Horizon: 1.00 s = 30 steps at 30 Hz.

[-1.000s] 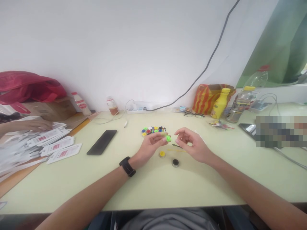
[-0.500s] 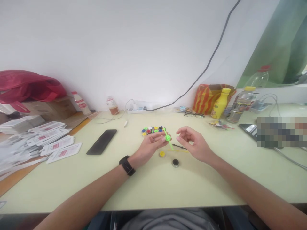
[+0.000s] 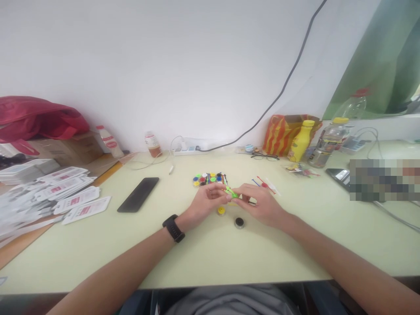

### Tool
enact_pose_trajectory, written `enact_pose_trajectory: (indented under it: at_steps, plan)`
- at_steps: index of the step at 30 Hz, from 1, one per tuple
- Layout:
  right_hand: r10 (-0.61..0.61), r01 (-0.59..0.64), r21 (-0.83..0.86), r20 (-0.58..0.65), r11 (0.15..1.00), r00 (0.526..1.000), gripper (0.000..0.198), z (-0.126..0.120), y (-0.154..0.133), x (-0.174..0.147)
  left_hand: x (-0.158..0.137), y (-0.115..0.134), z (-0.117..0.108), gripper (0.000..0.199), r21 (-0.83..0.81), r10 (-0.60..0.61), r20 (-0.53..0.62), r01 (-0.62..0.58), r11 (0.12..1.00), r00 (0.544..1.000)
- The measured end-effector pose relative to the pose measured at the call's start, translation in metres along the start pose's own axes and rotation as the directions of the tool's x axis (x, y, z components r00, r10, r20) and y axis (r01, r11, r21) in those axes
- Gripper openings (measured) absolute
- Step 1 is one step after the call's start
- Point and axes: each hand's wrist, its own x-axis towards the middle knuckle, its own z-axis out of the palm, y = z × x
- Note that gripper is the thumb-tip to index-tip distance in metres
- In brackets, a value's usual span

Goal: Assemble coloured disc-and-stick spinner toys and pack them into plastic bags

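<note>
Head view: phone (image 3: pixel 138 194) (left), loose caps (image 3: pixel 210 178).

A small bright-green plastic piece (image 3: pixel 231 192), a round cap on a thin stick, is pinched between both hands' fingertips, tilted toward four o'clock.

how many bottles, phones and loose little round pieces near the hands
Bottles: 5 (white, brown-filled, yellow, two clear)
Phones: 2 (black phone, second phone)
Loose round pieces: 2 (yellow piece, black piece)
Total: 9
</note>
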Motion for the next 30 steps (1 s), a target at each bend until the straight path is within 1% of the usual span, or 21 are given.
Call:
enact_pose_trajectory:
  at_steps: [2,4,8,10,14,17,19,20,22,26,28,30]
  plan:
    - [0.021,-0.021,0.001,-0.042,1.000,0.999,0.028,-0.005,0.001,0.002,0.001,0.002,0.001,0.036,0.106,0.022,-0.040,-0.017,0.994,0.999]
    - [0.053,-0.055,-0.011,-0.110,0.998,0.993,0.030,-0.012,0.006,0.005,0.001,0.002,0.001,0.035,0.195,0.045,-0.054,-0.034,0.980,0.998]
    - [0.115,-0.129,-0.034,-0.271,0.991,0.956,0.033,-0.028,0.022,0.010,-0.001,0.002,0.003,0.031,0.391,0.132,-0.015,-0.116,0.913,0.991]
    - [0.133,-0.157,-0.048,-0.323,0.986,0.937,0.035,-0.035,0.029,0.012,-0.003,0.001,0.004,0.029,0.471,0.157,0.026,-0.151,0.869,0.987]
    - [0.118,-0.155,-0.072,-0.370,0.985,0.922,0.034,-0.042,0.031,0.013,-0.005,0.001,0.005,0.026,0.531,0.166,0.085,-0.185,0.827,0.983]
    - [0.091,-0.136,-0.086,-0.397,0.987,0.913,0.031,-0.042,0.028,0.013,-0.005,-0.001,0.005,0.024,0.545,0.171,0.095,-0.195,0.816,0.981]
    - [0.101,-0.149,-0.087,-0.407,0.985,0.908,0.030,-0.041,0.029,0.012,-0.005,-0.002,0.004,0.023,0.552,0.177,0.097,-0.201,0.809,0.979]
    - [0.109,-0.158,-0.091,-0.402,0.983,0.909,0.028,-0.040,0.030,0.012,-0.004,-0.002,0.004,0.023,0.556,0.180,0.098,-0.204,0.806,0.979]
    - [0.116,-0.166,-0.112,-0.357,0.980,0.927,0.023,-0.038,0.035,0.011,-0.004,-0.003,0.004,0.023,0.564,0.189,0.101,-0.213,0.798,0.977]
    - [0.124,-0.163,-0.209,-0.189,0.964,0.974,0.017,-0.032,0.046,0.009,-0.005,-0.004,0.003,0.021,0.593,0.198,0.113,-0.226,0.773,0.974]
    - [0.143,-0.169,-0.238,-0.123,0.957,0.982,0.015,-0.029,0.050,0.008,-0.005,-0.004,0.003,0.020,0.607,0.186,0.119,-0.219,0.764,0.975]
    - [0.142,-0.152,-0.239,-0.059,0.959,0.988,0.018,-0.025,0.052,0.007,-0.005,-0.004,0.004,0.019,0.614,0.178,0.125,-0.217,0.759,0.976]
